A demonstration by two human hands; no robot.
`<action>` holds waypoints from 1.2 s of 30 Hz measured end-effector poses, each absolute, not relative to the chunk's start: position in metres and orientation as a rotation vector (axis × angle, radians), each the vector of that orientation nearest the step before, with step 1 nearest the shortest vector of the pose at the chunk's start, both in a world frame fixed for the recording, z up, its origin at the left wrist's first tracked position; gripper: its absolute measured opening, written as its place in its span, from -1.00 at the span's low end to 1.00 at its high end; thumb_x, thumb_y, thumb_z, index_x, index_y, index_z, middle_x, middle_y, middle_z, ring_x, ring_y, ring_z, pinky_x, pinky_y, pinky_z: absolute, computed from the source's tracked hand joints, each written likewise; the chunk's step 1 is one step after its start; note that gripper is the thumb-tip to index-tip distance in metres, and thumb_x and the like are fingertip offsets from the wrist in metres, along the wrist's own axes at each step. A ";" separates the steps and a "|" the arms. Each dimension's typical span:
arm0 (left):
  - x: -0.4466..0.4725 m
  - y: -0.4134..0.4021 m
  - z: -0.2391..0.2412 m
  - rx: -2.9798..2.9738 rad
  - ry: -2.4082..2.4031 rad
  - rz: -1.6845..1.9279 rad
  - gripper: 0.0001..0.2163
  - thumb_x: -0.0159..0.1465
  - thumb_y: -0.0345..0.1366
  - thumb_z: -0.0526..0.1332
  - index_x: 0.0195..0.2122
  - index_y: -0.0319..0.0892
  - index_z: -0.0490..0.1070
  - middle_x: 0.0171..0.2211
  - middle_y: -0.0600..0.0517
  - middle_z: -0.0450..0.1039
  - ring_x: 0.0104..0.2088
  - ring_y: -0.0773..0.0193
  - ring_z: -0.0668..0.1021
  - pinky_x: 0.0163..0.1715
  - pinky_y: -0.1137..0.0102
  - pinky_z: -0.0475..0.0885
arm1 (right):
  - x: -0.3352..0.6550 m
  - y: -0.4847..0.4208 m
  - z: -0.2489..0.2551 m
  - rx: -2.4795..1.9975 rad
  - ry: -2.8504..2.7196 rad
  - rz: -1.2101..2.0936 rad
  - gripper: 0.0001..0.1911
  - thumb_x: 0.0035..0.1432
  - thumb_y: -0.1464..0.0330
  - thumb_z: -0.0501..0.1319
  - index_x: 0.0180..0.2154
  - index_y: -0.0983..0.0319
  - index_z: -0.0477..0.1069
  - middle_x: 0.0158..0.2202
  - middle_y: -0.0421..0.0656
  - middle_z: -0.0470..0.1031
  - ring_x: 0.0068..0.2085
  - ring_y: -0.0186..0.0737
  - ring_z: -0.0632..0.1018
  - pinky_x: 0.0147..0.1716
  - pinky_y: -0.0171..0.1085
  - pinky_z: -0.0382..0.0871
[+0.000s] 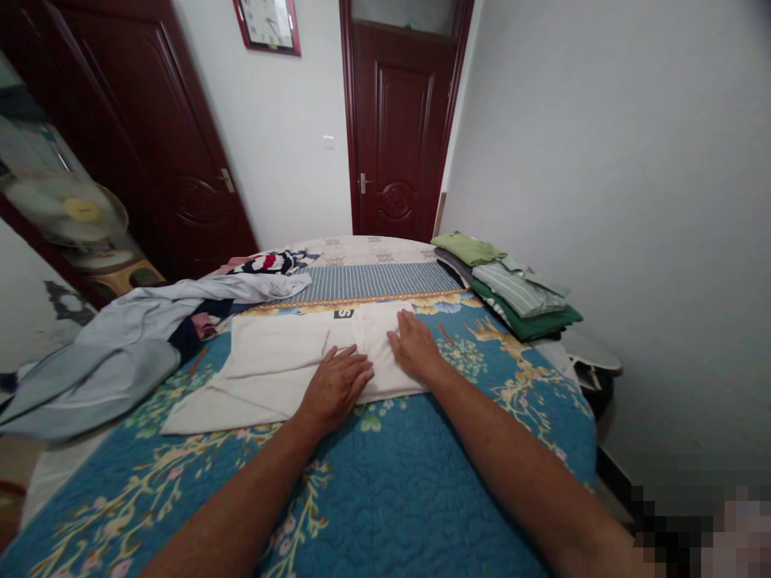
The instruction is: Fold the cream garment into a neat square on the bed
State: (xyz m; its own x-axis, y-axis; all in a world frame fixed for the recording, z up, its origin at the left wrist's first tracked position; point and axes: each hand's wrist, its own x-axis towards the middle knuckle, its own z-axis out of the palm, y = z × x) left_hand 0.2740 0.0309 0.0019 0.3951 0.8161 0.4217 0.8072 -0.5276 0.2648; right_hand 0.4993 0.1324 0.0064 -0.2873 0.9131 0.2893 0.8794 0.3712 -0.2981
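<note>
A white garment (pixel 277 361) with a small black-and-white letter patch lies partly folded on the blue floral quilted cover (pixel 409 474). One loose flap spreads toward the lower left. My left hand (pixel 338 385) rests flat on the middle of the garment, fingers stretched out. On the garment's right part lies my right hand (pixel 414 345), palm down with its fingers pressed on the cloth and the thumb apart. Neither hand has cloth wrapped in its fingers, as far as I can see.
At the left lies a loose heap of clothes (pixel 144 321), grey and striped. Folded clothes (pixel 518 289) in green and grey are stacked at the right edge. Beyond the bed stand two dark red doors (pixel 401 120) and a wall clock (pixel 268 22). A fan (pixel 78 210) stands at far left.
</note>
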 end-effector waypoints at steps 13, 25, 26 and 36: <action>0.273 0.031 -0.002 2.426 1.575 0.740 -0.74 0.33 -0.17 0.45 0.03 -0.06 0.64 0.20 -0.11 0.62 0.27 -0.08 0.57 0.43 -0.24 0.22 | 0.485 0.216 -0.006 -1.920 -2.186 0.259 -0.16 0.55 -0.02 -0.10 0.55 0.44 0.05 0.62 0.19 -0.06 0.61 0.12 -0.01 0.54 0.19 -0.22; 0.273 0.031 0.000 2.386 1.525 0.760 -0.69 0.29 -0.18 0.49 0.04 -0.06 0.60 0.23 -0.12 0.59 0.28 -0.07 0.56 0.45 -0.22 0.17 | 0.492 0.189 -0.001 -1.800 -2.082 0.002 -0.33 0.59 0.09 -0.09 0.44 0.40 0.26 0.53 0.22 0.20 0.54 0.12 0.19 0.51 0.20 -0.10; 0.272 0.031 0.000 2.387 1.525 0.756 -0.69 0.30 -0.17 0.49 0.04 -0.06 0.60 0.23 -0.12 0.58 0.28 -0.07 0.56 0.45 -0.22 0.17 | 0.495 0.182 -0.002 -1.811 -2.098 0.015 -0.33 0.59 0.09 -0.09 0.44 0.38 0.26 0.54 0.20 0.18 0.54 0.12 0.18 0.51 0.21 -0.09; 0.273 0.033 -0.001 2.453 1.518 0.728 -0.69 0.33 -0.16 0.45 0.07 -0.07 0.60 0.24 -0.13 0.57 0.28 -0.07 0.56 0.43 -0.23 0.21 | 0.532 0.088 -0.010 -1.850 -2.297 0.009 -0.24 0.57 0.01 -0.06 0.54 0.35 0.13 0.57 0.23 0.09 0.58 0.22 0.10 0.51 0.28 -0.18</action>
